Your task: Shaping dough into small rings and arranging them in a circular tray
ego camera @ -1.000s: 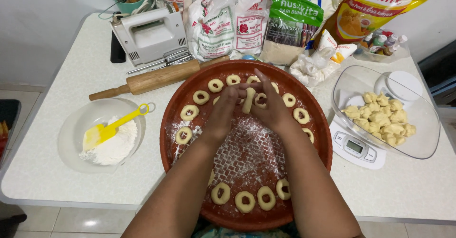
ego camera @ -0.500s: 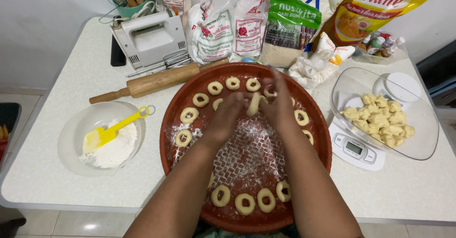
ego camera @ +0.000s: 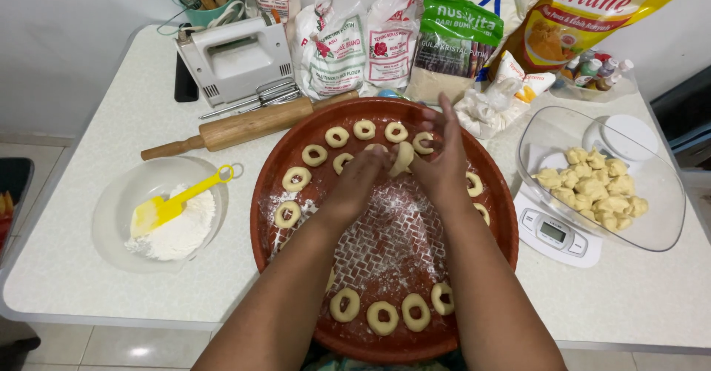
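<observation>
A round reddish-brown tray dusted with flour holds several pale dough rings along its rim. Both my hands meet over the tray's upper middle. My left hand and my right hand pinch a small piece of dough between them, a short pale roll standing nearly upright between the fingertips. Dough rings lie just beyond my fingers, and more rings sit at the near rim between my forearms.
A clear bowl of flour with a yellow spatula sits at left. A wooden rolling pin and white hand mixer lie behind. A glass bowl of dough lumps rests on a kitchen scale at right. Ingredient bags line the back.
My hands have drawn closer together and shifted slightly toward the tray's far side, with the dough piece now pinched upright between the fingertips.
</observation>
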